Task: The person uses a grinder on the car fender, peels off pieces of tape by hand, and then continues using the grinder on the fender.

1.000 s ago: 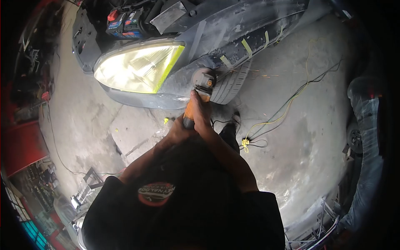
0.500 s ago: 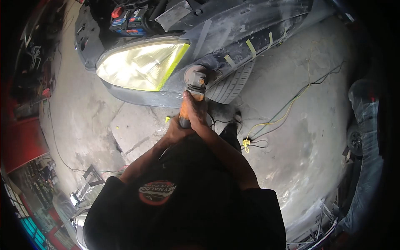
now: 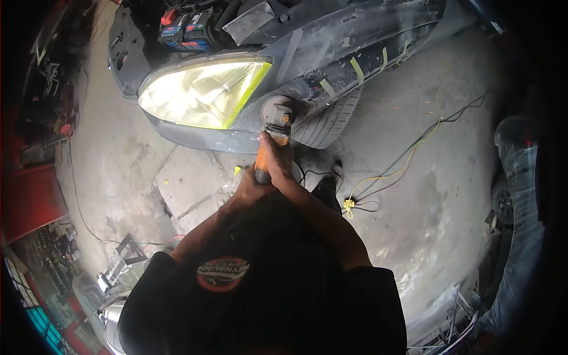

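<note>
Both hands hold an orange and grey angle grinder (image 3: 275, 127). My right hand (image 3: 279, 160) is wrapped round the orange body, thumb along its top. Lower down, my left hand (image 3: 251, 188) grips the dark rear end, its fingers partly hidden. The round disc (image 3: 276, 107) at the tool's head lies against the car's dark bumper and fender area (image 3: 251, 115), between headlight and tyre; exact contact is hidden under it. Green-yellow tape (image 3: 247, 97) edges the lit-looking headlight (image 3: 192, 94), just left of the disc.
A front tyre (image 3: 331, 121) sits right of the grinder. Yellow and dark cords (image 3: 402, 163) run over the concrete floor (image 3: 426, 201), joining at a yellow connector (image 3: 349, 205). A battery (image 3: 188, 32) shows in the engine bay. Plastic sheeting (image 3: 523, 207) hangs at right.
Small orange sparks now show in the air over the floor to the right. Hands and grinder keep nearly the same place on the car; the view has shifted slightly.
</note>
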Motion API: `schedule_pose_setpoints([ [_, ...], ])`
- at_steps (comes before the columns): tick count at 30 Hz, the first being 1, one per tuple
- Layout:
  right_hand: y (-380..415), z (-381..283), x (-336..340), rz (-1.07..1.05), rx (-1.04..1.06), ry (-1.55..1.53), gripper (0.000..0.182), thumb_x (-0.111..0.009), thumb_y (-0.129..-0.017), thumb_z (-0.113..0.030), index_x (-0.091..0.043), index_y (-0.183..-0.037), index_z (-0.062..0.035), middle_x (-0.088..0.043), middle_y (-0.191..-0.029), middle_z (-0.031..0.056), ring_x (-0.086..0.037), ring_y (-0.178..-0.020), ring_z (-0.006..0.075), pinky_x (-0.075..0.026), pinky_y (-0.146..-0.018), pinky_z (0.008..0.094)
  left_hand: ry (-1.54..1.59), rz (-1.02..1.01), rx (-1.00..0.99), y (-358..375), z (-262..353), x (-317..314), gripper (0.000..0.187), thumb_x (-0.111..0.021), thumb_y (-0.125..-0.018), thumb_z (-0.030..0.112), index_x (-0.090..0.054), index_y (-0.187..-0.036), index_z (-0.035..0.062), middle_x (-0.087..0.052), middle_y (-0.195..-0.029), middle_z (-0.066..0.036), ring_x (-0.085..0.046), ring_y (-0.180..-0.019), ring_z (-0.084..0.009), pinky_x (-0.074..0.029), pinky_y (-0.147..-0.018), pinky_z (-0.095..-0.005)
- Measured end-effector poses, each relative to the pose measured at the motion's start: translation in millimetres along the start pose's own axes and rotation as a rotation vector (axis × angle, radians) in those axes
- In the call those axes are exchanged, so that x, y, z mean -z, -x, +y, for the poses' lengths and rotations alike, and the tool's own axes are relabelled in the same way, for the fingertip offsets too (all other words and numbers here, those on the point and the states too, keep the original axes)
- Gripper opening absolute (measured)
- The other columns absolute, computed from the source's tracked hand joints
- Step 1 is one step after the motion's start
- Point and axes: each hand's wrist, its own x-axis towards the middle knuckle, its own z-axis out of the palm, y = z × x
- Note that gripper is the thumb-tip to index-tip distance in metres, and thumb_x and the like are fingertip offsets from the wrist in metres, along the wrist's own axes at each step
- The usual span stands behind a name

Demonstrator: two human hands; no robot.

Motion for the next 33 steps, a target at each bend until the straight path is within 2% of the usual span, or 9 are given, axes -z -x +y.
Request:
schedule_pose_setpoints([
  [3,3.4,-6.2,-9.5,-0.059,0.193,-0.023,0.039,-0.077,-0.088,-0.037,-0.063,-0.101,-0.0027,-0.064,-0.081,0.0047,-0.061,-0.062,0.015,-0.052,-0.058,0.0315,-0.011,0.005,0.0,1.8,3.7,2.4,0.064,-0.085,-0.072,0.014,-0.056,-0.126,-0.0042,-0.069,-0.111,-0.012,-0.067,-0.101,-0.0184,-0.053,-0.089,-0.0344],
  [7,7.0,-4.2,0.5,0.0,-0.057,-0.005,0.04,-0.077,-0.089,-0.036,-0.064,-0.103,-0.0007,-0.065,-0.085,0.0048,-0.061,-0.072,0.013,-0.05,-0.066,0.031,-0.069,0.082,-0.061,5.1,-3.2,-8.2,0.063,-0.085,-0.072,0.013,-0.056,-0.125,-0.0041,-0.069,-0.11,-0.011,-0.067,-0.098,-0.0177,-0.054,-0.087,-0.0337],
  [12,7.3,-8.2,-8.5,-0.07,0.126,0.025,0.04,-0.076,-0.089,-0.034,-0.064,-0.105,0.0013,-0.067,-0.089,0.0064,-0.064,-0.079,0.0154,-0.051,-0.071,0.0313,-0.053,0.031,0.003,3.1,-14.5,5.3,0.067,-0.085,-0.073,0.014,-0.055,-0.131,-0.0026,-0.069,-0.115,-0.013,-0.066,-0.105,-0.02,-0.053,-0.091,-0.0361],
  [16,10.7,-1.1,5.3,-0.02,-0.102,-0.005,0.038,-0.076,-0.09,-0.033,-0.066,-0.105,-0.0001,-0.066,-0.088,0.0047,-0.063,-0.077,0.0139,-0.051,-0.07,0.0316,-0.039,0.03,-0.044,4.5,-18.0,-7.4,0.069,-0.083,-0.074,0.016,-0.053,-0.134,-0.0025,-0.068,-0.118,-0.015,-0.066,-0.109,-0.022,-0.052,-0.092,-0.0381],
  [19,11.5,-8.6,2.3,0.005,-0.068,0.027,0.041,-0.077,-0.09,-0.035,-0.065,-0.109,-0.0008,-0.069,-0.096,0.0065,-0.063,-0.086,0.0158,-0.051,-0.078,0.0335,-0.076,0.068,0.007,6.8,3.5,-6.1,0.065,-0.085,-0.071,0.011,-0.055,-0.126,-0.0031,-0.069,-0.11,-0.012,-0.067,-0.1,-0.0184,-0.054,-0.087,-0.0339],
  [24,7.0,-4.6,3.5,-0.019,0.049,0.053,0.042,-0.077,-0.088,-0.037,-0.063,-0.106,-0.0021,-0.065,-0.084,0.0052,-0.062,-0.07,0.0147,-0.051,-0.065,0.0316,-0.017,0.021,-0.004,-2.3,-14.5,-4.0,0.065,-0.083,-0.071,0.012,-0.054,-0.128,-0.0027,-0.068,-0.114,-0.012,-0.066,-0.103,-0.018,-0.052,-0.091,-0.0345],
  [27,1.2,8.2,17.8,0.128,-0.157,-0.025,0.042,-0.077,-0.089,-0.037,-0.065,-0.106,-0.0001,-0.068,-0.093,0.0068,-0.065,-0.085,0.0188,-0.052,-0.075,0.0357,-0.068,0.0,-0.033,-2.3,-3.0,-10.2,0.068,-0.083,-0.07,0.01,-0.054,-0.129,-0.0028,-0.068,-0.115,-0.012,-0.065,-0.104,-0.0179,-0.052,-0.093,-0.035],
  [29,5.3,-33.9,12.8,0.136,-0.257,-0.212,0.048,-0.076,-0.089,-0.041,-0.064,-0.108,0.0011,-0.068,-0.096,0.0068,-0.065,-0.087,0.0183,-0.051,-0.078,0.0339,-0.183,-0.036,-0.029,-13.2,23.1,-9.5,0.069,-0.085,-0.069,0.011,-0.054,-0.13,-0.0025,-0.068,-0.115,-0.011,-0.065,-0.105,-0.0176,-0.052,-0.093,-0.0349],
  [33,-8.9,-34.4,12.4,0.111,-0.049,-0.219,0.048,-0.076,-0.089,-0.042,-0.064,-0.11,0.0005,-0.067,-0.098,0.0068,-0.065,-0.091,0.0182,-0.051,-0.08,0.0324,-0.099,-0.087,0.051,-33.8,21.7,-2.0,0.074,-0.087,-0.067,0.015,-0.054,-0.131,-0.0027,-0.068,-0.115,-0.011,-0.064,-0.106,-0.0176,-0.052,-0.093,-0.0345],
])
